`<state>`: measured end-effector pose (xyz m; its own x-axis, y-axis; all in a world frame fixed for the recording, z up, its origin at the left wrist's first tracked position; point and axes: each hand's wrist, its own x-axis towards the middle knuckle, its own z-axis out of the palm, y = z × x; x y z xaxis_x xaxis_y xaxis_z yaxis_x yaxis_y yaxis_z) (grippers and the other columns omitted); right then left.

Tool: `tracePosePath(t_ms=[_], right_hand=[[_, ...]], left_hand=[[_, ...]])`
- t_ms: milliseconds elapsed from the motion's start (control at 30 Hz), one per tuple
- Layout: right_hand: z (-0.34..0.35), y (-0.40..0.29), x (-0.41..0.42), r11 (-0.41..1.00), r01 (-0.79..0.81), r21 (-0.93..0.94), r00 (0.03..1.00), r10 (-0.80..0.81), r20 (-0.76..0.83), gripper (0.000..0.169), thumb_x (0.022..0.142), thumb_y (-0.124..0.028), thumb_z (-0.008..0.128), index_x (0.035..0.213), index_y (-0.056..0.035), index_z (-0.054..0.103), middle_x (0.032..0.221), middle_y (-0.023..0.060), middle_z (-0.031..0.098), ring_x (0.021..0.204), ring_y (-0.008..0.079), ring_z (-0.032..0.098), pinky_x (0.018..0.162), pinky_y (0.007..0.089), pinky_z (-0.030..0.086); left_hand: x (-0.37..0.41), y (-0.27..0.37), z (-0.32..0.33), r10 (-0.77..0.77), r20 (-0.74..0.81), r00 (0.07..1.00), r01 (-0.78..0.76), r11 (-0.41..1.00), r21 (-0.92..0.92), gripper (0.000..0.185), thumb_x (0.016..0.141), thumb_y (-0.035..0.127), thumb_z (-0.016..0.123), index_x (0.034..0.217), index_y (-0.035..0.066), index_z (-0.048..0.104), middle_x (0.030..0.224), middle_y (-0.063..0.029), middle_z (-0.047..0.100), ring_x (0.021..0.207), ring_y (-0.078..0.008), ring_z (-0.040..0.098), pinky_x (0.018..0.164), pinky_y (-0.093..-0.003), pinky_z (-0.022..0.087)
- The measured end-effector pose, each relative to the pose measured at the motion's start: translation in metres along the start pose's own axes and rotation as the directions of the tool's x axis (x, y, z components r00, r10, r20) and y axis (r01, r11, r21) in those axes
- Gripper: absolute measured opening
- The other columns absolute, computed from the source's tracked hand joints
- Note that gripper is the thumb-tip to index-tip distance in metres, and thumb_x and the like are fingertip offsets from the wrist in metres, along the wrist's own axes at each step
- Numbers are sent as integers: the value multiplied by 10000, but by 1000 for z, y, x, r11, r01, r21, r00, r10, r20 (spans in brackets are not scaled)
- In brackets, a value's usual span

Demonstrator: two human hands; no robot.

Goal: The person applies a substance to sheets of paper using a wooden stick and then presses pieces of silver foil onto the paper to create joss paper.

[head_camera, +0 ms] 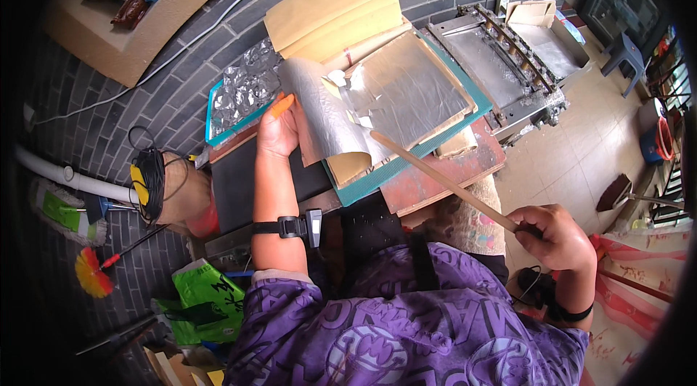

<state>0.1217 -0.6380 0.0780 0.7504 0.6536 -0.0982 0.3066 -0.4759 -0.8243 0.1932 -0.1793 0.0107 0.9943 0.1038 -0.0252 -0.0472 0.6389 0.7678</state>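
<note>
My left hand, with an orange cover on one finger, holds the left edge of a curled sheet of silvery foil paper. The sheet bends over a flat stack of foil-faced sheets on a teal corrugated board. My right hand grips the near end of a long thin wooden stick. The stick's far tip lies at the stack's near side, by the curled sheet. Small white torn pieces show between the curled sheet and the flat foil.
Behind the stack stands a thick pile of yellowish paper. A teal tray of crumpled foil sits at the left. A metal frame device stands at the right, beside an open tray. A brick wall runs behind.
</note>
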Motion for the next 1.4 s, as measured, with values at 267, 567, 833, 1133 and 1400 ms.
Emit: tracePosePath(t_ms=[267,567,833,1133,1400], right_hand=[[26,-2,12,999,-17,36,1000,17,-10,198,712,16,543,907,27,577,679,194,563,618,362,557,567,376,447],[29,-9,17,1000,-19,14,999,20,-46,208,715,25,533,919,42,567,700,212,564,652,373,566,582,385,453],[28,-12,14,999,-36,21,994,38,-101,203,722,31,534,922,30,570,690,194,567,629,353,571,566,367,449],[26,-6,6,992,-104,71,981,114,-155,195,738,40,544,931,30,569,626,155,554,529,264,554,505,333,424],[22,-7,6,985,-112,131,990,122,-75,185,730,33,547,912,18,577,632,150,552,531,265,545,512,330,424]], left_hand=[[3,0,7,-16,21,1000,17,1000,-12,272,823,98,508,1090,59,539,1050,-81,597,979,-205,560,874,-339,437],[7,0,19,2,50,999,-3,1000,23,263,839,96,497,1094,39,534,1045,-84,596,973,-199,562,866,-334,443],[10,-6,27,-53,86,995,50,998,30,288,843,105,504,1125,47,515,1048,-80,593,971,-193,564,863,-334,446],[11,-5,12,-30,66,997,28,999,31,307,853,121,469,1145,36,506,1069,-94,591,994,-216,558,887,-346,430],[-1,5,-23,31,90,995,-22,994,-107,357,849,136,449,1180,9,488,1143,-134,562,1056,-257,529,931,-383,402]])
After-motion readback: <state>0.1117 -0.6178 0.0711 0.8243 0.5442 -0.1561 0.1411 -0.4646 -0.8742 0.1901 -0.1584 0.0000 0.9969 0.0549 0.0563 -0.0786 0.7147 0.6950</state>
